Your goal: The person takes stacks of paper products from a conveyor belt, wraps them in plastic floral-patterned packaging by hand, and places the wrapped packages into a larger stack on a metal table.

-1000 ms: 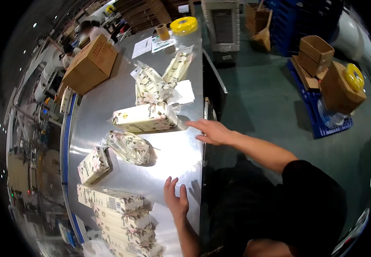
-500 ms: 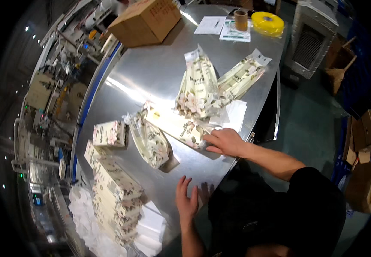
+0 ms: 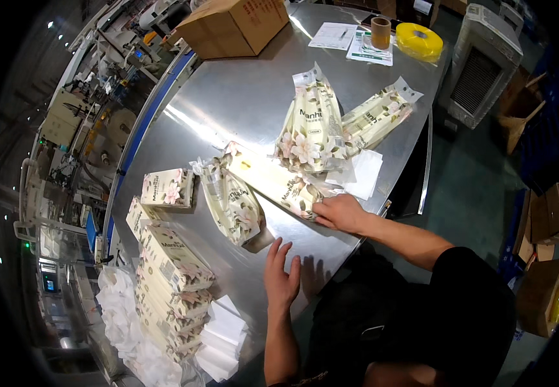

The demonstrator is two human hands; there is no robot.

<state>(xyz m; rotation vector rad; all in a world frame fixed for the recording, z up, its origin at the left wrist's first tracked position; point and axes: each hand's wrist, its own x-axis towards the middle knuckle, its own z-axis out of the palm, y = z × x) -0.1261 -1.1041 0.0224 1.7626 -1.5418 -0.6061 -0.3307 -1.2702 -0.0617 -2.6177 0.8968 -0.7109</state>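
My right hand (image 3: 341,213) is closed on the near end of a long cream tissue pack (image 3: 270,179) with a floral print, lying flat on the metal table. My left hand (image 3: 281,274) hovers at the table's near edge, fingers apart and holding nothing. Left of the long pack lies a floral plastic-wrapped bundle (image 3: 231,205) with a gathered end. Beyond the pack are a larger wrapped bundle (image 3: 312,126) and a narrower one (image 3: 379,117). White sheets (image 3: 365,173) lie beside my right hand.
Stacked floral packs (image 3: 175,258) stand at the left, with a single floral pack (image 3: 166,188) behind them. White crumpled plastic (image 3: 121,309) lies beside the stack. At the far side are a cardboard box (image 3: 234,29), a brown tape roll (image 3: 380,32) and a yellow tape roll (image 3: 419,42).
The view has shifted slightly, moving the far objects rightward. My right hand stays at the long pack's near end, its fingers now further around it. My left hand has risen a little.
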